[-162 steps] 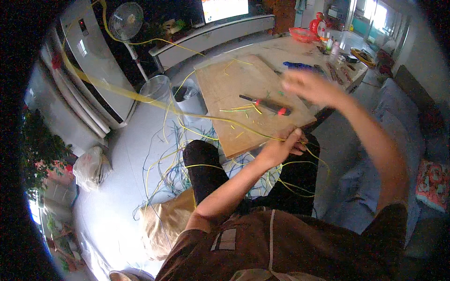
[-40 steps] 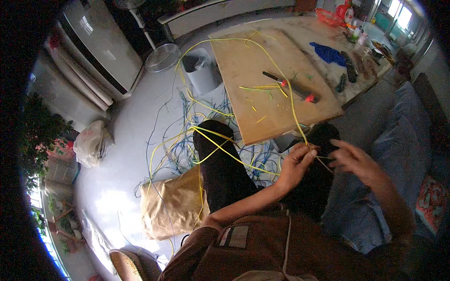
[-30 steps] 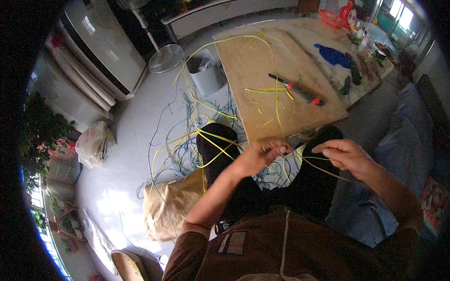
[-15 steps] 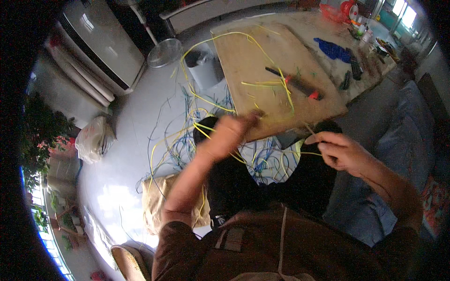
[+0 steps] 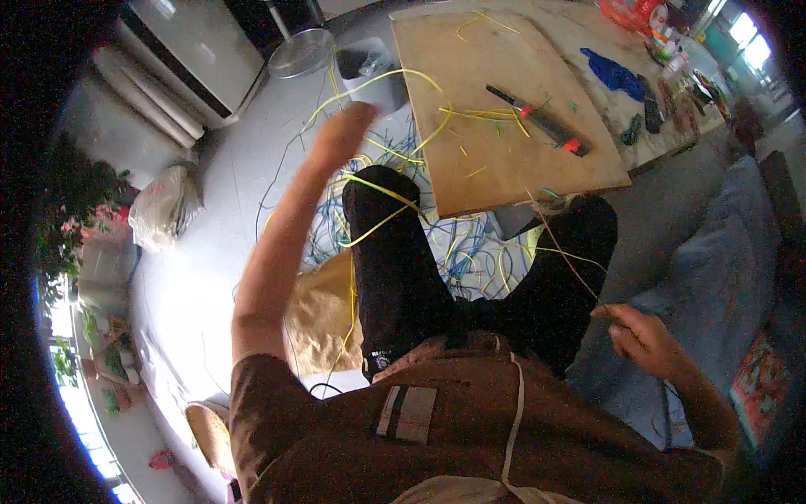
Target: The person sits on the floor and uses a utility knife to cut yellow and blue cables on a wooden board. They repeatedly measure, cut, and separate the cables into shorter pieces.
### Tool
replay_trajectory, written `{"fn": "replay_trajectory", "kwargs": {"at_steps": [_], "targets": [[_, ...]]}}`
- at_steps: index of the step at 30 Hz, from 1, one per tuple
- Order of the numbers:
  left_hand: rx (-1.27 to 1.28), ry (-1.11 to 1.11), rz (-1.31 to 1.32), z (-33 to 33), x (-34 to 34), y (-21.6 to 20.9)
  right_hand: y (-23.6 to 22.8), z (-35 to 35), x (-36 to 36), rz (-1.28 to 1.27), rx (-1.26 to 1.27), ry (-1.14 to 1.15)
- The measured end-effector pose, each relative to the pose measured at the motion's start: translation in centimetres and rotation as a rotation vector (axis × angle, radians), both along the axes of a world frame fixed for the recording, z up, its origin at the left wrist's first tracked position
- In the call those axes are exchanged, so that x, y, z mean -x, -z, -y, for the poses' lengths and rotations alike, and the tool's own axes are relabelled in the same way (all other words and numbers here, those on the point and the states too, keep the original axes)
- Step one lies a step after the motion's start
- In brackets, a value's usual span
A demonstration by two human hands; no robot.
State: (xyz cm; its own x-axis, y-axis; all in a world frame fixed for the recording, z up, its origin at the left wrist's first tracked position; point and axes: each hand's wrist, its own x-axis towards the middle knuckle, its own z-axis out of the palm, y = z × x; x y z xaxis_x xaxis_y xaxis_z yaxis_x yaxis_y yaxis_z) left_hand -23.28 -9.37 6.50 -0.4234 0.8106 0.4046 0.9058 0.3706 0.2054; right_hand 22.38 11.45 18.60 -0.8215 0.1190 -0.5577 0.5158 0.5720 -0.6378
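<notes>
The right hand [image 5: 642, 338] has its grip closed to a pinch, thumb against forefinger, on a thin copper-brown strand [image 5: 573, 266] that slants up past the right knee [image 5: 585, 231] toward the board's near edge; held out to the side like this, the strand is probably being kept straight and clear of the tangle. The left hand [image 5: 346, 137] is raised beyond the other knee, beside a long yellow cable [image 5: 420, 76] that arcs over onto the board, but blur hides its fingers, so I cannot tell how far open its grip is or whether it has the cable. The flat tan wooden board [image 5: 470, 71] lies partly over the pale tabletop [image 5: 659, 153] and reaches toward the knees, likely for a work surface close to the body. A slim dark tool with red accents [image 5: 550, 128] rests on it near short yellow cable offcuts [image 5: 476, 171], within easy reach. Below, a loose heap of blue, green and yellow wires [image 5: 470, 260] spreads over the floor. The round grey bin [image 5: 388, 94] beside the board holds crumpled clear plastic. Farther left sits a knotted translucent plastic bag [image 5: 166, 210], its contents unclear; the crumpled tan bag [image 5: 323, 315] by the left leg shows nothing inside.
</notes>
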Motion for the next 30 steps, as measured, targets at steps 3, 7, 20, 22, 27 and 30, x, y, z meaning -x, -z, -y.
{"fn": "replay_trajectory", "kwargs": {"at_steps": [3,7,20,22,27,30], "targets": [[-0.206,-0.093,0.907,-6.4,-3.4,1.0,-0.9,0.6,-0.4,-0.034,-0.143,-0.145],[-0.787,0.235,1.957,-11.7,-6.8,-0.1,1.1,-1.1,-6.3,-0.093,-0.608,-0.442],[-0.658,0.536,1.277,-11.9,-31.9,1.3,3.5,-1.4,-0.3,0.006,0.147,0.341],[-0.664,0.517,1.164,-11.6,-30.6,0.3,2.6,0.3,2.9,-0.029,0.414,0.471],[-0.212,0.565,1.157,-8.0,-26.0,-3.0,1.7,1.2,6.4,-0.219,0.297,0.589],[-0.224,0.737,0.760,-6.1,-21.9,-2.1,2.0,0.4,6.9,-0.320,0.400,0.594]]}}
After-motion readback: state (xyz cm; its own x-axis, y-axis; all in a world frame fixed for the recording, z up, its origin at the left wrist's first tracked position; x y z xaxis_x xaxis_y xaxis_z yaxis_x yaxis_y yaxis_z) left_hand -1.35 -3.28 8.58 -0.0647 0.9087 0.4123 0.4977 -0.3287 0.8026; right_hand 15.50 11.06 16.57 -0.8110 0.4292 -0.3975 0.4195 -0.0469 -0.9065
